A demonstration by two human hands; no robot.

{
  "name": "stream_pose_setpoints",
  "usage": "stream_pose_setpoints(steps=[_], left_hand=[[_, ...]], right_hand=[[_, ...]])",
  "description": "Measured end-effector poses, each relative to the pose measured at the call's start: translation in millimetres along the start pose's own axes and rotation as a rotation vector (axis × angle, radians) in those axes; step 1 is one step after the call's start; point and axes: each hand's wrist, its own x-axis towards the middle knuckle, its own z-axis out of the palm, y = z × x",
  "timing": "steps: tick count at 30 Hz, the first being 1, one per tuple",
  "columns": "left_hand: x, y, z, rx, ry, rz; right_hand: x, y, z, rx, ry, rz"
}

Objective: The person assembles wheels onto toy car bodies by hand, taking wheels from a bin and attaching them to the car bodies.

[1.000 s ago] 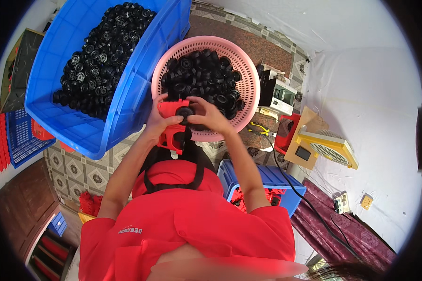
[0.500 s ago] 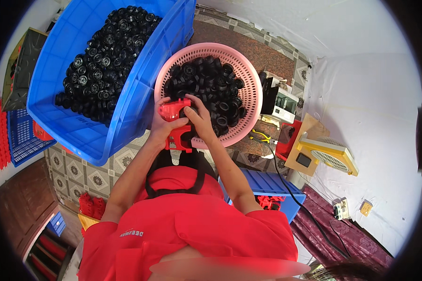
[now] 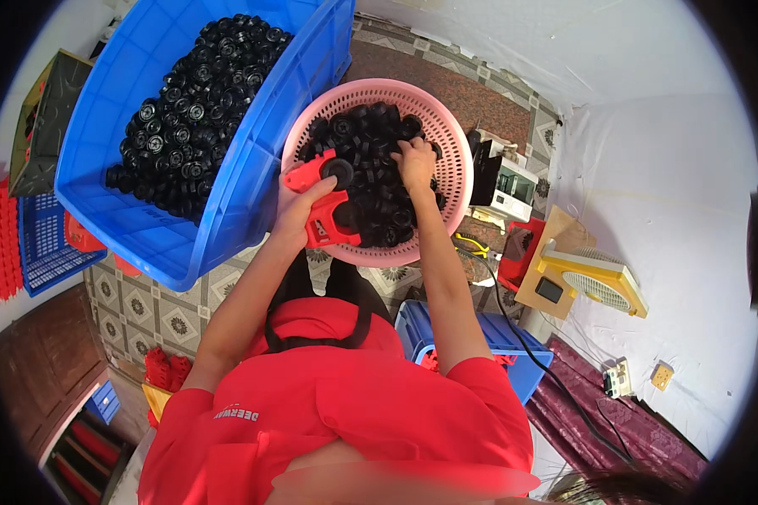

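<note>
My left hand grips a red plastic toy car body at the near left rim of the pink basket. A black wheel sits at the side of the body, close to my left thumb. My right hand is inside the basket, over a heap of small black wheels. Its fingers are bent and apart against the heap, and the tips are partly hidden. No wheel shows clearly between them.
A big blue tub full of black wheels stands on the left, against the basket. To the right are a white device, yellow-handled pliers and a yellow fan. A blue crate holding red parts sits at my right side.
My right hand has left the red toy car body and moved right into the wheels. My left hand keeps the body, which is now turned so that a black wheel shows on its side.
</note>
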Motion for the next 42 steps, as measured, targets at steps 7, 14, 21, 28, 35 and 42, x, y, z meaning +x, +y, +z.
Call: stream_pose_setpoints(steps=[7,14,21,28,35,42], left_hand=[[6,6,15,-0.006,0.009,0.141],[-8,6,50,0.169,-0.067,0.170],[-57,79,51,0.201,-0.214,0.133],[-130,125,14,0.550,-0.340,0.582],[-138,207,-77,0.434,-0.405,0.649],[-93,357,-186,0.003,0.105,0.652]], right_hand=[[-45,-67,-125,1.381,-0.173,0.405],[-78,-91,-167,1.275,-0.304,0.291],[-66,-131,-207,1.766,-0.383,0.220],[-96,-186,-197,1.539,0.061,-0.084],[-67,-313,-200,1.336,-0.012,-0.309],[-38,-399,-226,1.287,-0.296,-0.407]])
